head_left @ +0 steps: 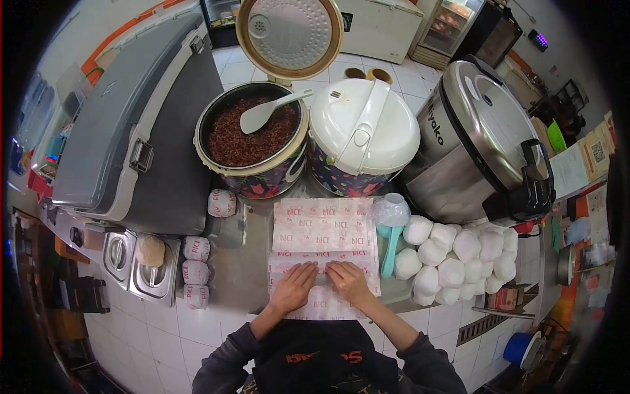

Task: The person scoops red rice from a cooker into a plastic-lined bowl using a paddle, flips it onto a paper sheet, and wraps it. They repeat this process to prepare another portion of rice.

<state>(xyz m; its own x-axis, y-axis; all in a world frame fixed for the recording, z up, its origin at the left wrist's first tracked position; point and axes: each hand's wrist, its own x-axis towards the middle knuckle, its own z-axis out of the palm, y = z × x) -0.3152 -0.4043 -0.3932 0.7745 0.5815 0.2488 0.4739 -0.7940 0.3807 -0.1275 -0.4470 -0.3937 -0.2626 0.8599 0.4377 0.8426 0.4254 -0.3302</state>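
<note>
A stack of wrapping paper (321, 226) printed with red "RICE" lettering lies on the steel counter before me. Its near part is folded up into a band. My left hand (296, 286) and my right hand (349, 282) rest side by side on that band, fingers curled and pressing the paper between them. What lies inside the fold, if anything, is hidden. To the right of the paper are a turquoise spoon-like tool (391, 253) and a clear plastic cup (392, 210). Several white rounded portions (453, 262) are piled farther right.
An open rice cooker (203, 148) holds dark red rice (243, 141) and a white rice paddle (259, 118). Beside it stand a closed cooker (364, 125) and a steel "Miyako" cooker (472, 144). Left are a grey cool box (138, 125), wrapped rice portions (195, 272) and lidded steel pans (154, 285).
</note>
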